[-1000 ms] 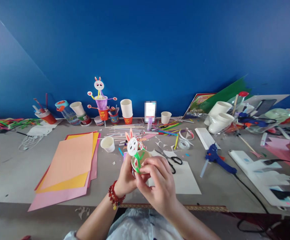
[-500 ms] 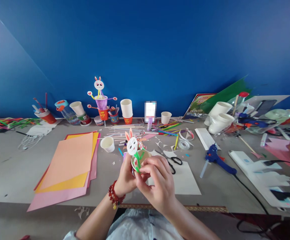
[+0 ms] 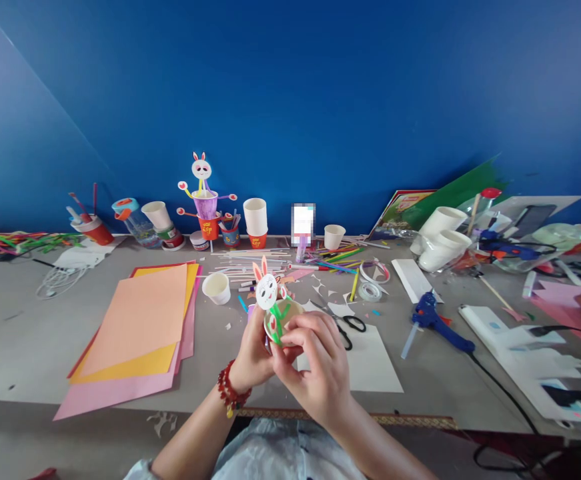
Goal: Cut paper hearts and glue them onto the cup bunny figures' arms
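Note:
My left hand (image 3: pixel 253 357), with a red bead bracelet at the wrist, is wrapped round a small paper cup (image 3: pixel 284 313) held above the table's front edge. Out of the cup stick a green straw and a white paper rabbit head (image 3: pixel 266 291) with pink ears. My right hand (image 3: pixel 317 370) is closed against the cup's front rim, its fingers pinched at the green straw. Just beyond my hands lie black-handled scissors (image 3: pixel 346 326) on a white sheet of paper (image 3: pixel 373 360).
A stack of orange, yellow and pink paper (image 3: pixel 137 330) lies at left. A white cup (image 3: pixel 217 288), tape roll (image 3: pixel 369 291) and loose straws sit behind. A blue glue gun (image 3: pixel 435 321) with cable lies at right. A finished rabbit cup figure (image 3: pixel 204 200) stands by the blue wall.
My hands and the rabbit cup stay almost still. The camera has tilted slightly, so the table shifts a little in view.

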The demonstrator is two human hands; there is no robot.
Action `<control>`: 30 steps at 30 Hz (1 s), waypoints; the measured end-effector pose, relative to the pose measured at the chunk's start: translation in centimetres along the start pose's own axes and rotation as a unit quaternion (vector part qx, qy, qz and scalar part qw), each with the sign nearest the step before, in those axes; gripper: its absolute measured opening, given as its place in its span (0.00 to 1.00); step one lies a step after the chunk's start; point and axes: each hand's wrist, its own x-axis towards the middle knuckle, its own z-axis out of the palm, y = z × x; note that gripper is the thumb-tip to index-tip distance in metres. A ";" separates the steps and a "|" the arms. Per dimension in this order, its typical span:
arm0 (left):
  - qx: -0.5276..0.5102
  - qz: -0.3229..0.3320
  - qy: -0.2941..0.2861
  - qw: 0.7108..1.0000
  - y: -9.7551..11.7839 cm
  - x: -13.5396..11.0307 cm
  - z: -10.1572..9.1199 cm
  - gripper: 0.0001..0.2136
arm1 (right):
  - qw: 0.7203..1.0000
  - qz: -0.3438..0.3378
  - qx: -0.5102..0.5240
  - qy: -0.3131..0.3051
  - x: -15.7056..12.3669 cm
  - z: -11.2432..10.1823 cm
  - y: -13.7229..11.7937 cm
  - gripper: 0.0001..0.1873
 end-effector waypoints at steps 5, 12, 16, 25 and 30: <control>-0.001 -0.004 -0.003 1.000 -0.1 0.0 -0.1 0.25 | 1.000 -0.002 -0.002 0.001 0.0 0.1 -0.1 0.07; 0.018 -0.008 0.001 1.000 -0.6 -0.3 -0.6 0.26 | 1.000 -0.001 0.004 -0.004 -0.1 0.5 -0.1 0.08; 0.011 -0.010 0.001 1.000 -0.6 -0.4 -1.0 0.25 | 1.000 0.001 0.005 -0.007 0.2 0.8 -0.2 0.08; 0.007 -0.008 0.004 1.000 -0.4 0.0 -1.1 0.30 | 1.000 -0.002 0.001 -0.007 0.4 0.9 -0.4 0.07; 0.005 -0.004 0.003 1.000 -0.3 -0.2 -1.0 0.26 | 1.000 -0.007 0.007 -0.003 0.3 0.8 -0.4 0.08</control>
